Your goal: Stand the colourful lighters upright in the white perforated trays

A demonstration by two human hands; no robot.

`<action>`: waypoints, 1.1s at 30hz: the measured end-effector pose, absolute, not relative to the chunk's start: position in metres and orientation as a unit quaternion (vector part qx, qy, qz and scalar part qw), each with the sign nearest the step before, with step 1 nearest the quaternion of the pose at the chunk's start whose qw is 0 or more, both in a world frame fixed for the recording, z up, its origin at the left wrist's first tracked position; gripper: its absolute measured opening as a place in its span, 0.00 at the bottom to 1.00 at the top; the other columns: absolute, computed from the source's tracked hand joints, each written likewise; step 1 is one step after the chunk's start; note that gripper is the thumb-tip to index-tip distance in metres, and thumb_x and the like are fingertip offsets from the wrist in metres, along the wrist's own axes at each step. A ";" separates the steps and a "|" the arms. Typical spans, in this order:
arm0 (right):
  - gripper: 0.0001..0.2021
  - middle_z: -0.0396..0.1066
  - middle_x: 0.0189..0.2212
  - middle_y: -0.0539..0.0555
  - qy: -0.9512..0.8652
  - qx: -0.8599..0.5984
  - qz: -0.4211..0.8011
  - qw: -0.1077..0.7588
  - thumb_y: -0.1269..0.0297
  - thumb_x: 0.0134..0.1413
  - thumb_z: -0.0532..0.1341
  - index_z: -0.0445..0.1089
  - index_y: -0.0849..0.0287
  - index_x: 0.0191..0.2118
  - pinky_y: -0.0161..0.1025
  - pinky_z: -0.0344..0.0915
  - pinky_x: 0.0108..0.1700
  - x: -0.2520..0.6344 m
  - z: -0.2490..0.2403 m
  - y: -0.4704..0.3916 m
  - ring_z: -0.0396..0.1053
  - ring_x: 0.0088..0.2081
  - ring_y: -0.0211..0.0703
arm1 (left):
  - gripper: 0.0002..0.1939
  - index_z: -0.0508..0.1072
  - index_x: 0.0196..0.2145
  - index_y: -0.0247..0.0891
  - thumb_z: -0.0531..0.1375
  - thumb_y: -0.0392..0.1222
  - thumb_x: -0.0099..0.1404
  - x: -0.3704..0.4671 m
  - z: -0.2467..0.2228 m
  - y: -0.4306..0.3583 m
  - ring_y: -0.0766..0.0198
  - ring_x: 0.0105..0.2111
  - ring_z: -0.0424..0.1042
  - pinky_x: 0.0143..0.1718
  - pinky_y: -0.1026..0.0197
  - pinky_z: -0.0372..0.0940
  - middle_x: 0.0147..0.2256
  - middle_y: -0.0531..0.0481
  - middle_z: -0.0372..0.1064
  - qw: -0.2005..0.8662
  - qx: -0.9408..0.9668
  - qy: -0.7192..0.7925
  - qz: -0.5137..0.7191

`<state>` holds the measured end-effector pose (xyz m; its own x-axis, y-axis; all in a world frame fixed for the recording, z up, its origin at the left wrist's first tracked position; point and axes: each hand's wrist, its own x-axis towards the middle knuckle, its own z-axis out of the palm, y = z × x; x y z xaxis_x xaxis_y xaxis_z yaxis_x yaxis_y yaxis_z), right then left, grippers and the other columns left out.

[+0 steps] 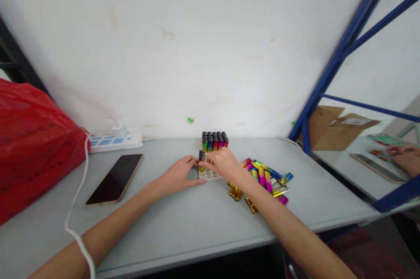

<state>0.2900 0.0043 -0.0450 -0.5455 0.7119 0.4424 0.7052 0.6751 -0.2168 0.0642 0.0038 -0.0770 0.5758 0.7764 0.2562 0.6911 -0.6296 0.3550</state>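
Observation:
A pale tray (210, 175) with rows of round holes lies on the desk between my hands. Small cylinders with black tops and shiny bodies, which look like lighters (202, 155), stand upright at its left end. My left hand (179, 176) rests at the tray's left side, its thumb stretched along the front edge and the fingers apart from it. My right hand (226, 165) reaches over the tray, thumb and fingers closed around a lighter by the left end; the fingertips are partly hidden. To the right lies a loose pile of colourful metallic lighters (261, 176).
A block of upright lighters (215, 141) stands behind the tray near the wall. To the left are a phone (114, 179), a power strip (126, 141), a white cable (77, 200) and a red bag (36, 148). Beyond the blue frame (328, 69), another person's hands (405, 156) show near a cardboard box (334, 130).

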 end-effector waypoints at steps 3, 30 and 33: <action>0.30 0.70 0.20 0.53 -0.861 -0.419 0.027 0.287 0.36 0.68 0.56 0.73 0.57 0.26 0.39 0.52 0.34 0.293 -0.036 0.010 0.66 0.26 0.42 | 0.29 0.75 0.43 0.40 0.64 0.69 0.63 0.064 -0.077 0.004 0.49 0.45 0.74 0.51 0.49 0.70 0.43 0.43 0.72 0.118 0.878 0.417 0.203; 0.15 0.73 0.57 0.61 -0.792 -0.558 0.073 0.236 0.57 0.68 0.62 0.76 0.49 0.57 0.54 0.67 0.66 0.519 -0.075 -0.160 0.71 0.59 0.55 | 0.32 0.76 0.46 0.39 0.62 0.72 0.62 0.065 -0.072 0.008 0.47 0.48 0.76 0.55 0.47 0.71 0.47 0.42 0.73 0.130 0.878 0.423 0.184; 0.14 0.72 0.56 0.61 -0.797 -0.550 0.092 0.231 0.56 0.70 0.61 0.77 0.51 0.55 0.53 0.67 0.66 0.517 -0.084 -0.154 0.71 0.58 0.53 | 0.32 0.76 0.46 0.39 0.62 0.72 0.62 0.065 -0.072 0.008 0.47 0.47 0.77 0.55 0.48 0.71 0.47 0.43 0.74 0.131 0.877 0.423 0.185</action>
<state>0.5170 -0.1543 -0.0835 -0.2869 0.9198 0.2678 0.8348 0.3772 -0.4010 0.0646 0.0081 -0.0721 0.5735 0.7907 0.2141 0.6936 -0.6078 0.3866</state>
